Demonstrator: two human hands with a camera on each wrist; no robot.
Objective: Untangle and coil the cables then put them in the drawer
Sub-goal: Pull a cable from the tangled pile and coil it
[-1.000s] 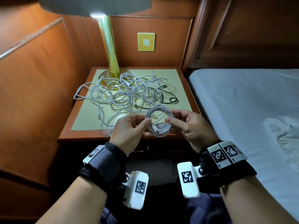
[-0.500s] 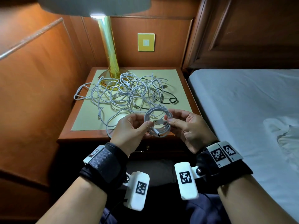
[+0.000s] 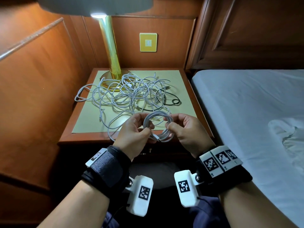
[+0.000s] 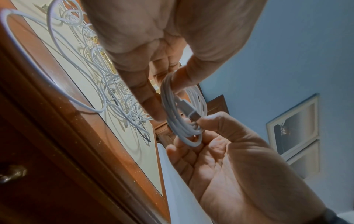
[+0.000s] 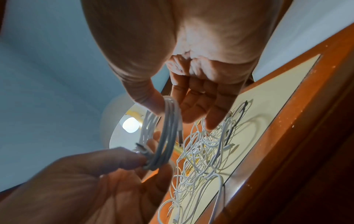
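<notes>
A small coil of white cable (image 3: 158, 127) hangs upright between my two hands over the nightstand's front edge. My left hand (image 3: 139, 127) pinches its left side with thumb and fingers. My right hand (image 3: 174, 124) pinches its right side. In the left wrist view the coil (image 4: 184, 115) carries a plug end (image 4: 191, 112) along its lower side. The right wrist view shows the coil (image 5: 168, 133) edge on. A tangle of white cables (image 3: 130, 94) with one black cable (image 3: 171, 102) lies on the nightstand (image 3: 65, 137). The drawer front with its brass knob (image 3: 150, 150) sits below my hands.
A brass lamp (image 3: 111, 51) stands at the nightstand's back left, with cables round its base. Wood panelling closes off the left side and the back. A bed with a white sheet (image 3: 246, 112) lies close on the right. One white loop hangs over the nightstand's front edge.
The plug end that lay across the coil's middle now lies along its lower edge. Both hands and the coil have stayed in about the same place.
</notes>
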